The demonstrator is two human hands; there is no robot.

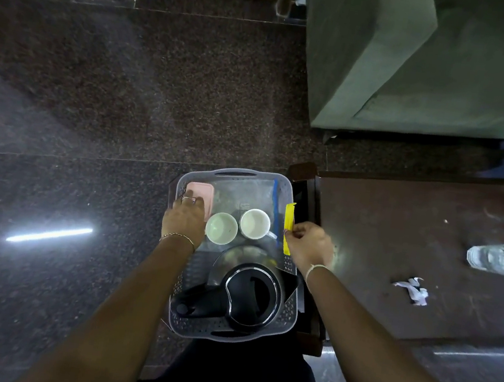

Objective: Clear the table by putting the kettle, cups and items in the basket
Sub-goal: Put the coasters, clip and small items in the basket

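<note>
A grey perforated basket (257,335) sits on my lap beside the dark wooden table (413,244). In it lie a black kettle (249,296), two white cups (221,228) (254,223), a pink flat item (201,192) and a blue stick (275,200). My left hand (183,218) rests inside the basket at its left wall, fingers on the pink item. Over the basket's right rim, my right hand (309,245) pinches a yellow sachet (288,224).
On the table stand a clear glass tumbler (496,258) and a crumpled white paper scrap (412,290). A green sofa (420,68) stands beyond the table. Dark polished floor (95,106) spreads to the left.
</note>
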